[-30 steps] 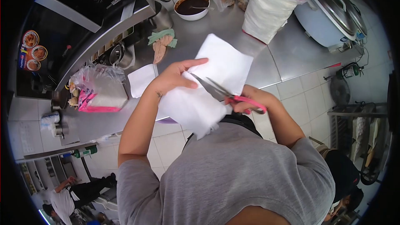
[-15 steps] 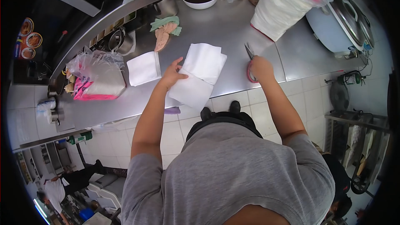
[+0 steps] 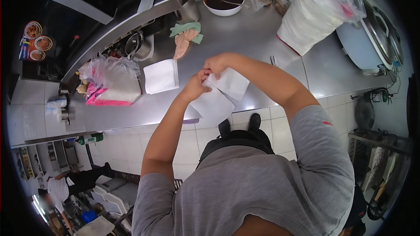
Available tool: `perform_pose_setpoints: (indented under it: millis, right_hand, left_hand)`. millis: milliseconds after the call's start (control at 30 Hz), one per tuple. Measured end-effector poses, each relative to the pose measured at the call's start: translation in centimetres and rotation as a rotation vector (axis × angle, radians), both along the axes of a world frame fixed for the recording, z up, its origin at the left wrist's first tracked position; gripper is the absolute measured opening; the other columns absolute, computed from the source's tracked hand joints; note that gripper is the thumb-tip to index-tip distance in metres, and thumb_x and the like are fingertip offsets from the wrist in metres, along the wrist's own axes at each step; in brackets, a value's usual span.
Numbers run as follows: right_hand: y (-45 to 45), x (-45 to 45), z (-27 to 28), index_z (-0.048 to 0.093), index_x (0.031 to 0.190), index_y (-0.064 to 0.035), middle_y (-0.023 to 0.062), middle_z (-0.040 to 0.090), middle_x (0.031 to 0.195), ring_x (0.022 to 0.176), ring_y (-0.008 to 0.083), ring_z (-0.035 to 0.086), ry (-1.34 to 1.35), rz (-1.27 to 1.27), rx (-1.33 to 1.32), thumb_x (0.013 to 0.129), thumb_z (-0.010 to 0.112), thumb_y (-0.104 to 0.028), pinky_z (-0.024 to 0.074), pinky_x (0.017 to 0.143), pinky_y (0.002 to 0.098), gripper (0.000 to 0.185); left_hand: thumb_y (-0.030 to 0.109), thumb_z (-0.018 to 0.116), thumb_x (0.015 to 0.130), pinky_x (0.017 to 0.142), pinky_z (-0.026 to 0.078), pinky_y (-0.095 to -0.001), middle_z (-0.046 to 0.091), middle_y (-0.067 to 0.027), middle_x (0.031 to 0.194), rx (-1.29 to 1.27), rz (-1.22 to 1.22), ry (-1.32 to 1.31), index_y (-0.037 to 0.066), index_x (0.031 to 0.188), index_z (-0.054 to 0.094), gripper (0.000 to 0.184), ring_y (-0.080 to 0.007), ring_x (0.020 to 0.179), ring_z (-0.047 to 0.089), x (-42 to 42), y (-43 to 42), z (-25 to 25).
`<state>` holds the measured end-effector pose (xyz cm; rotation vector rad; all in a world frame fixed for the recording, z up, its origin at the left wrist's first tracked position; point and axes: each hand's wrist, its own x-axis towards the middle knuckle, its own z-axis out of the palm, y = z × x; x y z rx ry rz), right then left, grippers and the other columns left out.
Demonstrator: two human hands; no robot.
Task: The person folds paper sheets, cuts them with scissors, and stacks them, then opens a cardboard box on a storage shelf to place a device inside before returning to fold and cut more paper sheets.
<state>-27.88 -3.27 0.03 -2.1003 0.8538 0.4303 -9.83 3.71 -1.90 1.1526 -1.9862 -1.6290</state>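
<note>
White paper napkins (image 3: 213, 106), partly cut across, hang at the counter's front edge between my hands. My left hand (image 3: 195, 88) grips them at their left side. Close against it, my right hand (image 3: 216, 64) pinches the upper napkin piece (image 3: 235, 84) near its top left corner. A dark slit separates the upper piece from the lower one. The scissors (image 3: 274, 60) lie on the counter beyond my right forearm; only the blade tips show. Left of my hands sits a neat stack of white napkins (image 3: 161, 77).
Green and peach cloths (image 3: 186, 38) lie behind the stack. A bowl of dark sauce (image 3: 223, 1) stands at the back. Plastic-wrapped packs stand left (image 3: 116, 83) and right (image 3: 308, 17). A lidded appliance (image 3: 365, 39) is far right. Another person (image 3: 65, 188) is at lower left.
My right hand has put the scissors down on the counter and moved left to the napkins, beside my left hand. The view has shifted slightly.
</note>
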Motion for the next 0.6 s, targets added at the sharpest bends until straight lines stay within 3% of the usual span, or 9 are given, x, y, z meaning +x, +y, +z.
perform_pose_setpoints:
  millis: [100,200,300,433,533,600]
  right_hand:
    - [0.0,-1.9,-0.9,0.066,0.096,-0.0043,0.0126,0.066,0.084,0.078,0.0277,0.061,-0.003,0.062,-0.122,0.061,0.076,-0.011,0.0468,0.069,0.0414,0.037]
    - [1.9,-4.4,1.6,0.066,0.095,-0.0030,0.0151,0.064,0.083,0.078,0.0303,0.060,-0.037,-0.088,-0.125,0.065,0.073,-0.012,0.0464,0.070,0.0408,0.032]
    - [5.0,-6.0,5.6,0.068,0.095,-0.0016,0.0144,0.066,0.089,0.085,0.0307,0.062,-0.094,-0.180,-0.193,0.068,0.072,-0.012,0.0480,0.074,0.0406,0.029]
    - [8.1,-8.4,10.7,0.067,0.097,-0.0022,0.0156,0.064,0.091,0.088,0.0328,0.061,-0.179,-0.240,-0.282,0.070,0.070,-0.012,0.0472,0.075,0.0402,0.029]
    - [7.9,-11.1,8.9,0.065,0.097,-0.0023,0.0154,0.064,0.090,0.088,0.0328,0.060,-0.107,-0.293,-0.208,0.072,0.069,-0.013,0.0461,0.074,0.0388,0.028]
    - [7.4,-13.5,5.8,0.065,0.098,-0.0019,0.0146,0.064,0.087,0.085,0.0310,0.060,0.015,-0.349,-0.250,0.071,0.069,-0.012,0.0460,0.075,0.0377,0.029]
  left_hand:
    - [-0.001,0.075,0.066,0.082,0.046,-0.0300,0.064,-0.0092,0.095,0.055,0.073,-0.208,0.000,0.116,0.053,0.055,-0.0178,0.086,0.057,0.1,1.1,3.3]
    - [0.004,0.072,0.073,0.073,0.047,-0.0281,0.065,-0.0068,0.086,0.189,-0.050,-0.283,-0.001,0.107,0.060,0.037,-0.0137,0.079,0.059,2.2,0.6,2.7]
    - [0.007,0.069,0.077,0.069,0.046,-0.0280,0.065,-0.0071,0.078,-0.018,-0.040,-0.325,-0.003,0.090,0.066,0.017,-0.0145,0.070,0.058,1.5,2.0,7.8]
    - [0.008,0.070,0.075,0.067,0.045,-0.0261,0.065,-0.0058,0.077,0.253,0.026,-0.103,-0.002,0.093,0.067,0.021,-0.0130,0.070,0.057,1.3,2.8,11.7]
    - [0.009,0.071,0.073,0.066,0.046,-0.0265,0.064,-0.0058,0.077,0.334,-0.056,-0.137,-0.003,0.092,0.067,0.023,-0.0135,0.070,0.057,1.3,1.2,7.4]
    - [0.008,0.071,0.075,0.069,0.046,-0.0263,0.066,-0.0056,0.080,0.232,-0.079,-0.289,-0.002,0.094,0.066,0.023,-0.0131,0.072,0.059,1.9,-0.2,2.8]
